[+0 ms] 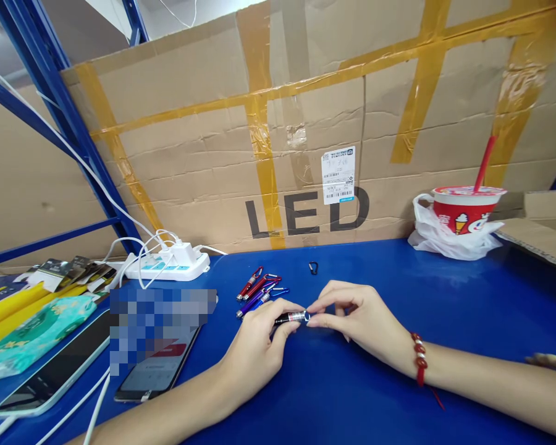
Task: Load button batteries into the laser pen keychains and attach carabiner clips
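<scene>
My left hand (264, 340) is closed around a small black mini flashlight (293, 317) with a white label, held level just above the table. At its right end shows a small metal ring (307, 316), pinched between the thumb and forefinger of my right hand (359, 312). Beyond my left hand lie several mini flashlights with carabiner clips: red ones (249, 284), a purple one (252, 301) and a blue one (265, 299), partly overlapping. A loose black carabiner clip (313, 267) rests by itself behind my hands.
To the left are a white power strip (167, 266) with plugged cables, two phones (55, 371) and a green soft packet (37, 337). A red cup (466, 210) with a straw stands in a plastic bag at the back right. A large cardboard box (204, 167) walls off the blue table (375, 408).
</scene>
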A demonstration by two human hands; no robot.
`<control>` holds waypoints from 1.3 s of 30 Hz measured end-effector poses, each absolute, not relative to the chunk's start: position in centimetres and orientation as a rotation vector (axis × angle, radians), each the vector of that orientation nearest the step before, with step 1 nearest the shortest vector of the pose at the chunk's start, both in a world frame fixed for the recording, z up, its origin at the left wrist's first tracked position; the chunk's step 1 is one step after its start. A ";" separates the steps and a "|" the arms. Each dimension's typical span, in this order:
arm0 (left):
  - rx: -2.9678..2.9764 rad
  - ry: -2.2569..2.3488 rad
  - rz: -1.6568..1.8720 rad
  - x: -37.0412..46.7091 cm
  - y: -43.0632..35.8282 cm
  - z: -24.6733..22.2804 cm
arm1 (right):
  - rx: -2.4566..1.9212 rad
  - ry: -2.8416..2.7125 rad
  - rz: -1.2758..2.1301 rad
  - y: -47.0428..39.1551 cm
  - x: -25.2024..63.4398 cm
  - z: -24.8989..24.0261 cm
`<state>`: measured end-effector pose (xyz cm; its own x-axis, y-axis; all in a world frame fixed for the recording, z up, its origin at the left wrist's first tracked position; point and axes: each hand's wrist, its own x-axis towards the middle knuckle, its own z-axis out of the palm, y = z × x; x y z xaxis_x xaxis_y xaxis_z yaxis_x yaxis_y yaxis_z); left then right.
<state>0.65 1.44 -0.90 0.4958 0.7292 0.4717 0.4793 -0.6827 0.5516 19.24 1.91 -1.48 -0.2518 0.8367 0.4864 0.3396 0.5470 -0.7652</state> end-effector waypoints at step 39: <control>2.565 0.667 0.918 0.0 1.2 -1.1 | -0.952 -1.792 0.983 1.2 19.3 -1.1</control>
<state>0.04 1.20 -1.08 0.6817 0.5309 0.5034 0.3145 -0.8339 0.4536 19.31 1.21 -1.09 -0.3406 0.8856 0.3157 0.2097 0.3989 -0.8927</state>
